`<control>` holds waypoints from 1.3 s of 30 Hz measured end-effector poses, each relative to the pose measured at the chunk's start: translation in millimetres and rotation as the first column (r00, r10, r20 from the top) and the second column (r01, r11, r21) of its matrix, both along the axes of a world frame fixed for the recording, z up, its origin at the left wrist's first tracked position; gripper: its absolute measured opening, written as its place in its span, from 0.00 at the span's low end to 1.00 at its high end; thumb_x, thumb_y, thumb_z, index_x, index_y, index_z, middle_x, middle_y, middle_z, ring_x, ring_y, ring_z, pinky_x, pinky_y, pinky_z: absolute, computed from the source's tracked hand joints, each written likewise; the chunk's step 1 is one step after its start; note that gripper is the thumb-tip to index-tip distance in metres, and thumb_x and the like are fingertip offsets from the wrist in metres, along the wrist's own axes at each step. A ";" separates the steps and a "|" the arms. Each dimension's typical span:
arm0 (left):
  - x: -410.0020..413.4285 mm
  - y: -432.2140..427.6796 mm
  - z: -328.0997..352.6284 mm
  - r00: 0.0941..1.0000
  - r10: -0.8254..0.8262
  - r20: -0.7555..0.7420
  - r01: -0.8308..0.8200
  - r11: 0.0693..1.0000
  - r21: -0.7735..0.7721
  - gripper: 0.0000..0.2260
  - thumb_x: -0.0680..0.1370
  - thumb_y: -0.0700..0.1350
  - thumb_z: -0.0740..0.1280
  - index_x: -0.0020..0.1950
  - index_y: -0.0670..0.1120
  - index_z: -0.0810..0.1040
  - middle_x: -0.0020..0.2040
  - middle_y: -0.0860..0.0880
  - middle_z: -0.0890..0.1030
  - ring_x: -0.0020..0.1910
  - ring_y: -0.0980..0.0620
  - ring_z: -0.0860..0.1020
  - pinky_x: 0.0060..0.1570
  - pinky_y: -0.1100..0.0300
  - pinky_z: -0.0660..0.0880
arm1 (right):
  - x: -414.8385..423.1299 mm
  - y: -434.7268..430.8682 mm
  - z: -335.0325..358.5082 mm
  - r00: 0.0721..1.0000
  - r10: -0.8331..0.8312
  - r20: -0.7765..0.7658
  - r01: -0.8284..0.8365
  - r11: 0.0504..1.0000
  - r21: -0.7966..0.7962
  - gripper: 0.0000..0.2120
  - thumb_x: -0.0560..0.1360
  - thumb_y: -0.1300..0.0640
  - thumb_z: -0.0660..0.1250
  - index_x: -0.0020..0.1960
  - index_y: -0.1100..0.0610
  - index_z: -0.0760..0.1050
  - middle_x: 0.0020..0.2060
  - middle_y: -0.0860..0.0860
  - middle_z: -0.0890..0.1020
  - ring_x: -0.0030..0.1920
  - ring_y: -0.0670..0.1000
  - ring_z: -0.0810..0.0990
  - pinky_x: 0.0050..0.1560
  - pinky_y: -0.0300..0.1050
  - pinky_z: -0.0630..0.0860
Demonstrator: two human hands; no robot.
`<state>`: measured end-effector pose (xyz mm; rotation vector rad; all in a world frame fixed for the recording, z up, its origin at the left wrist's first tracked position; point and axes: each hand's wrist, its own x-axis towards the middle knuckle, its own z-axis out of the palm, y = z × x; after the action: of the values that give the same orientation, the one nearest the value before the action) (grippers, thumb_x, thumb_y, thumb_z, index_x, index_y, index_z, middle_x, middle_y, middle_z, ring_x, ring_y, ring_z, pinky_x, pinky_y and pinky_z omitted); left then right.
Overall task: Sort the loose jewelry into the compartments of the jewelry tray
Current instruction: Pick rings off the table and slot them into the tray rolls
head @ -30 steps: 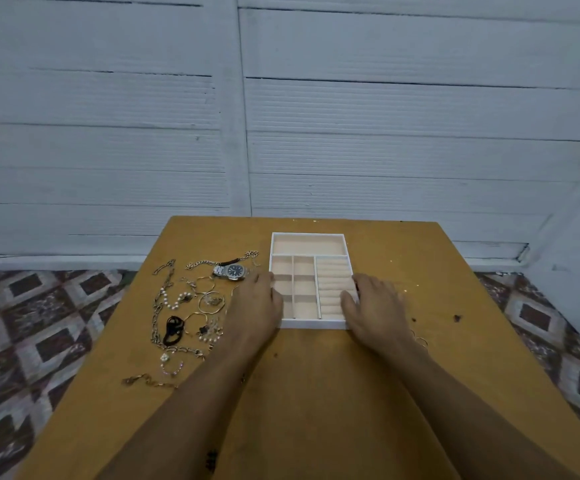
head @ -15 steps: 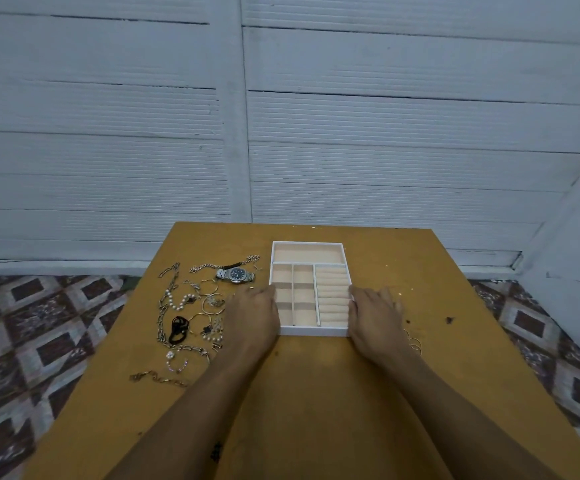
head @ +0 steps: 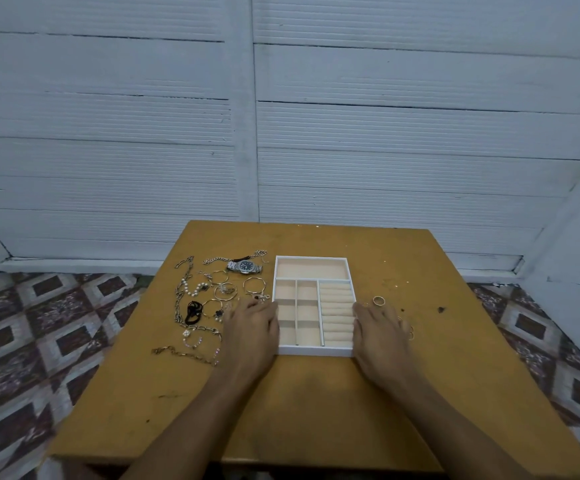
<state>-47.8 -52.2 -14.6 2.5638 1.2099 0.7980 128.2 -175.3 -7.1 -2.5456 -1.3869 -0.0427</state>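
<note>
Straight ahead of the fingers (head: 257,309), past the far edge of the table (head: 316,410), there's the wall (head: 108,140): white horizontal boards, dark cracks running between them, one upright white post (head: 245,133) splitting it. Low white skirting (head: 74,265) runs along the bottom. The table's a mustard-brown slab, scuffed, and there's a dark speck (head: 440,310) on it off to the right of the fingers. Left of the fingers and down, patterned floor tiles (head: 39,323), maroon and grey diamonds. Same tiles on the right, with a second white wall (head: 579,258) angling in. Light's cool, flat, even.
</note>
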 end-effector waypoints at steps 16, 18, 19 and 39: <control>-24.0 -32.4 -1.7 0.999 0.002 -0.045 -0.005 0.998 -0.069 0.15 0.81 0.46 0.58 0.66 0.49 0.76 0.64 0.52 0.78 0.72 0.52 0.64 0.65 0.52 0.58 | -24.8 -34.3 -2.1 1.000 -0.007 0.013 0.006 0.999 0.047 0.19 0.81 0.56 0.50 0.71 0.51 0.65 0.62 0.46 0.76 0.61 0.52 0.66 0.51 0.49 0.58; -27.2 -36.9 -1.1 0.999 -0.002 -0.047 -0.001 0.998 -0.065 0.15 0.82 0.46 0.58 0.66 0.49 0.77 0.64 0.54 0.78 0.72 0.52 0.63 0.65 0.52 0.57 | -27.7 -39.2 -3.5 1.000 0.000 0.014 -0.001 0.998 0.067 0.18 0.81 0.56 0.51 0.70 0.51 0.66 0.61 0.47 0.76 0.61 0.52 0.65 0.49 0.48 0.56; -28.9 -39.0 -0.9 0.999 -0.005 -0.053 0.001 0.998 -0.060 0.15 0.82 0.46 0.58 0.65 0.49 0.77 0.64 0.54 0.78 0.72 0.52 0.63 0.65 0.51 0.58 | -29.8 -41.5 -3.5 1.000 -0.003 0.010 0.002 0.998 0.066 0.18 0.81 0.56 0.51 0.69 0.51 0.67 0.60 0.47 0.76 0.60 0.52 0.66 0.49 0.48 0.57; -53.8 -72.9 -1.1 0.998 0.019 -0.058 -0.025 0.994 -0.104 0.16 0.82 0.47 0.58 0.68 0.50 0.75 0.67 0.55 0.76 0.74 0.53 0.59 0.67 0.51 0.56 | -53.0 -71.4 -7.8 1.000 -0.017 -0.022 0.019 0.997 0.069 0.21 0.81 0.53 0.48 0.72 0.50 0.64 0.61 0.46 0.76 0.58 0.51 0.66 0.47 0.47 0.56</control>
<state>-101.6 -125.1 -15.7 2.5085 1.2629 0.6516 75.2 -246.7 -14.9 -2.4945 -1.3309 -0.0656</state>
